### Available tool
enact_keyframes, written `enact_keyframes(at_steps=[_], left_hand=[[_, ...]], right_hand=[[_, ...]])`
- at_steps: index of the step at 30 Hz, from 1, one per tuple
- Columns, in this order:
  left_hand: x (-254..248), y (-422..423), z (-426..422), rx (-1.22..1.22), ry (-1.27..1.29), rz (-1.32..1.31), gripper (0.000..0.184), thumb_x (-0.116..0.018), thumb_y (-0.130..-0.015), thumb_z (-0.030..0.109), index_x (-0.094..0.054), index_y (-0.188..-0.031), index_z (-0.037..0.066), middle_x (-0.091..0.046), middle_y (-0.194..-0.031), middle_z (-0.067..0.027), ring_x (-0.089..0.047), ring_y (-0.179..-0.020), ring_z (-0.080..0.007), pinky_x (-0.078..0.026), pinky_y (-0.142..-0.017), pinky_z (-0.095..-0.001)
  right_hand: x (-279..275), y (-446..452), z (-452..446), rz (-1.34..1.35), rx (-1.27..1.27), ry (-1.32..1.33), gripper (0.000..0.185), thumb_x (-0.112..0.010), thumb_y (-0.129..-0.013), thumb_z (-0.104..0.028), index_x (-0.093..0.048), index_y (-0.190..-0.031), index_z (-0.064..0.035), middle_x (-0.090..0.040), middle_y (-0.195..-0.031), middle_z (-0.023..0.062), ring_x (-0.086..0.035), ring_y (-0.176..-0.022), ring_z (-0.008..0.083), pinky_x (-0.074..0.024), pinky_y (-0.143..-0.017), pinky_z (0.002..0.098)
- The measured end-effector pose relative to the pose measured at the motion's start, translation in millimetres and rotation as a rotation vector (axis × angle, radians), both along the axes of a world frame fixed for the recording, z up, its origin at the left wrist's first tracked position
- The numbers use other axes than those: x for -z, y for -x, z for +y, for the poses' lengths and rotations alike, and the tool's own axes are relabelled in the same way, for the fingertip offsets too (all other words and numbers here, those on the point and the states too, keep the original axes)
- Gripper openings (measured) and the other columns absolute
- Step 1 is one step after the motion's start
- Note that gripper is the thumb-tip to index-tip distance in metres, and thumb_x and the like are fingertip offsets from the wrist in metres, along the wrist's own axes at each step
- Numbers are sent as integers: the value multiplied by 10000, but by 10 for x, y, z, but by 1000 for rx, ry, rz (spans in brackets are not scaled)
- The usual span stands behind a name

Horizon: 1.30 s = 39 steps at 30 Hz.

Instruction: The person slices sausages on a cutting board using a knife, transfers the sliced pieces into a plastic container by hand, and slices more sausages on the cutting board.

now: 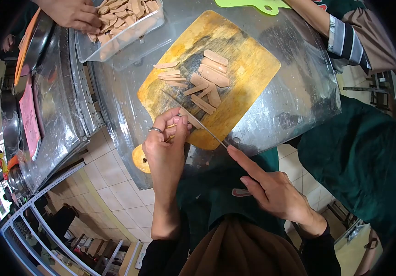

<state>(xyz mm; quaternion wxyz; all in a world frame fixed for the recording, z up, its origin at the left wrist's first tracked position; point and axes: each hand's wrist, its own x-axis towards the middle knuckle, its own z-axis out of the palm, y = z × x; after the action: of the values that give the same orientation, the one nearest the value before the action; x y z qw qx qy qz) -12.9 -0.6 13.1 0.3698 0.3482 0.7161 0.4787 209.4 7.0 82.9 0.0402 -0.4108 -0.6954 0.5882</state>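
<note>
A wooden cutting board (248, 69) lies on the metal table, its rounded handle toward the lower left. Several flat light-brown pieces (214, 76) rest on its middle, and thin strips (171, 78) lie left of them. Near the board's lower edge, my left hand (168, 138), with a ring, pinches a light-brown piece (192, 118) between thumb and fingers. My right hand (274, 191) is closed round the knife's handle, which the palm mostly hides, with the index finger stretched along it. The knife's thin blade (209, 132) points up and left, along the held piece.
A clear plastic box (136, 39) of similar pieces stands at the upper left, another person's hand (76, 16) in it. A green cutting board (253, 3) lies at the top. Another person's arm (315, 18) reaches in at the upper right. The metal table (299, 92) has a curved edge.
</note>
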Motion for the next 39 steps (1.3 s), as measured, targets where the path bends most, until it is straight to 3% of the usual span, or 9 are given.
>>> enact_keyframes(at_steps=[10,22,28,31,37,39], left_hand=[[-29,-12,18,19,-31,-2,180,-653,-959,36,-655,-1121,-41,-725,-914,-91,-723,-817,-139,-571,-728,-237],[-44,2,23,-13,29,-67,165,-637,-954,0,-651,-1115,-40,-725,-937,-110,-718,-853,-140,-577,-750,-251],[-81,-1,37,-3,55,-34,140,-637,-952,-4,-636,-1084,-49,-726,-929,-110,-721,-850,-147,-579,-733,-249],[-97,6,42,6,64,-26,128,-639,-949,-7,-629,-1069,-51,-727,-928,-111,-722,-844,-146,-578,-723,-250],[-151,5,65,7,115,-13,128,-651,-942,-2,-626,-1059,-46,-725,-941,-113,-722,-841,-146,-576,-701,-254],[-126,8,67,-7,131,-43,135,-657,-941,8,-626,-1062,-43,-725,-945,-112,-722,-839,-148,-573,-693,-253]], right_hand=[[15,29,2,-24,-5,40,604,-491,-1038,-139,-223,-1576,-194,-707,-864,234,-716,-805,368,-593,-711,461],[24,18,20,-34,-47,-53,680,-567,-979,-68,-249,-1572,-170,-688,-1052,229,-666,-649,400,-551,-558,440],[-1,62,9,-146,-61,68,681,-548,-981,-67,-237,-1572,-200,-690,-890,247,-671,-663,403,-547,-571,484],[44,89,-1,-87,-26,2,688,-541,-980,-61,-228,-1574,-211,-673,-795,251,-664,-645,409,-545,-570,492],[115,225,96,-120,-35,-13,691,-542,-978,-66,-234,-1573,-235,-663,-756,248,-650,-595,406,-535,-545,495],[116,291,188,-170,-56,37,662,-521,-979,-47,-246,-1564,-186,-648,-1055,245,-655,-751,444,-553,-691,517]])
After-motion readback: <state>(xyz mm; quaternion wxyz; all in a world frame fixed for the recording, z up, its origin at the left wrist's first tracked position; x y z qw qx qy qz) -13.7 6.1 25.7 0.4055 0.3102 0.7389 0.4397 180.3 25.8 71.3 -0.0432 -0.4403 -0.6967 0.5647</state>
